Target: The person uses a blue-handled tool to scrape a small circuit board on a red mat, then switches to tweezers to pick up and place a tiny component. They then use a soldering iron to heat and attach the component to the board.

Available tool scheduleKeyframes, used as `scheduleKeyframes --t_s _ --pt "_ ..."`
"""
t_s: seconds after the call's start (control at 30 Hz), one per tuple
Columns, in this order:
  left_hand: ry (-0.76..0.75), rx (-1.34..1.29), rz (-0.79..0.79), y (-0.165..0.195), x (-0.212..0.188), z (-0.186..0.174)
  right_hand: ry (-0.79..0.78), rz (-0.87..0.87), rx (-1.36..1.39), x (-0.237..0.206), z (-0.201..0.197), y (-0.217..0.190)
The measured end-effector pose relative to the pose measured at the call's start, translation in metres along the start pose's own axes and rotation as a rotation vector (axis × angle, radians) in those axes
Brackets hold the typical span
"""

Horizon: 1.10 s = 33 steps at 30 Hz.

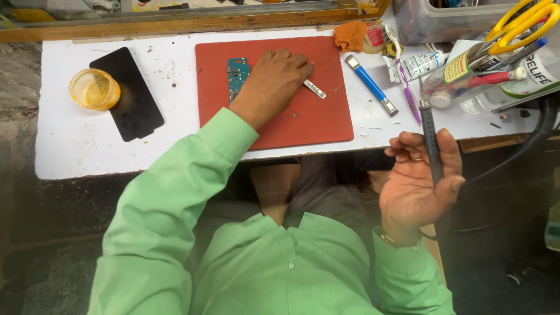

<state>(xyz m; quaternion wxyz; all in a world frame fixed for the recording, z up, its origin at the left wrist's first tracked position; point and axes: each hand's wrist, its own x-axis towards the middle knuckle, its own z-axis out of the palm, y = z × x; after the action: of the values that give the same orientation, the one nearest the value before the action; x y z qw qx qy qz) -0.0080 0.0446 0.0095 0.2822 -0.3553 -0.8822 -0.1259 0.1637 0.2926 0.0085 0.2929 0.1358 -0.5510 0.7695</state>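
My left hand (pixel 274 81) rests palm down on a red work mat (pixel 326 116), fingers curled over metal tweezers (pixel 315 89) whose tip sticks out to the right. A small teal circuit board (pixel 237 76) lies on the mat just left of that hand. My right hand (pixel 417 181) is held off the table's front edge, palm up, gripping a slim black pen-shaped tool (pixel 430 140) with a black cable (pixel 528 143) running off to the right.
On the white table (pixel 76 151) lie a black phone panel (pixel 129 93), a yellow cup (pixel 94 88), a blue-handled tool (pixel 371 85), an orange cloth (pixel 350 35), a purple pen (pixel 410 96), tubes and a holder with yellow scissors (pixel 519 23).
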Motion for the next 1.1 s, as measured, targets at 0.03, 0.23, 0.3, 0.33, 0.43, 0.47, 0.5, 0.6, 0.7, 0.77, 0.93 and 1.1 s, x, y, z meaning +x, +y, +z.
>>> scheduleKeyframes --t_s 0.03,0.23,0.3,0.33,0.43,0.47,0.5,0.6,0.7,0.77,0.93,1.1 --pt "-0.077 0.037 0.016 -0.002 0.000 0.004 -0.009 0.008 0.001 0.000 0.002 0.001" --pt "-0.267 0.120 0.053 -0.001 -0.001 0.002 -0.103 0.037 -0.034 0.001 0.011 0.009" --pt "-0.166 0.002 -0.016 0.000 -0.001 -0.008 -0.128 0.049 -0.031 0.001 0.014 0.012" --pt "-0.054 -0.099 -0.067 0.000 -0.003 -0.015 -0.131 0.058 -0.026 0.001 0.015 0.014" --pt "0.151 -0.683 -0.383 0.011 -0.021 -0.040 -0.122 0.091 -0.008 0.001 0.018 0.018" --pt "0.195 -0.925 -0.519 0.015 -0.031 -0.049 -0.128 0.104 0.000 0.001 0.020 0.020" --pt "0.227 -1.077 -0.546 0.021 -0.039 -0.055 -0.136 0.118 0.009 0.002 0.020 0.022" --pt "0.306 -1.404 -0.634 0.029 -0.060 -0.065 -0.164 0.148 0.025 0.003 0.025 0.029" --pt "0.333 -1.440 -0.723 0.034 -0.067 -0.058 -0.195 0.145 0.014 0.005 0.030 0.036" --pt "0.347 -1.408 -0.787 0.035 -0.069 -0.050 -0.213 0.132 -0.013 0.006 0.033 0.041" --pt "0.364 -1.510 -0.842 0.040 -0.080 -0.039 -0.240 0.130 -0.116 0.007 0.033 0.044" --pt "0.342 -1.481 -0.846 0.046 -0.082 -0.040 -0.238 0.149 -0.145 0.012 0.025 0.040"
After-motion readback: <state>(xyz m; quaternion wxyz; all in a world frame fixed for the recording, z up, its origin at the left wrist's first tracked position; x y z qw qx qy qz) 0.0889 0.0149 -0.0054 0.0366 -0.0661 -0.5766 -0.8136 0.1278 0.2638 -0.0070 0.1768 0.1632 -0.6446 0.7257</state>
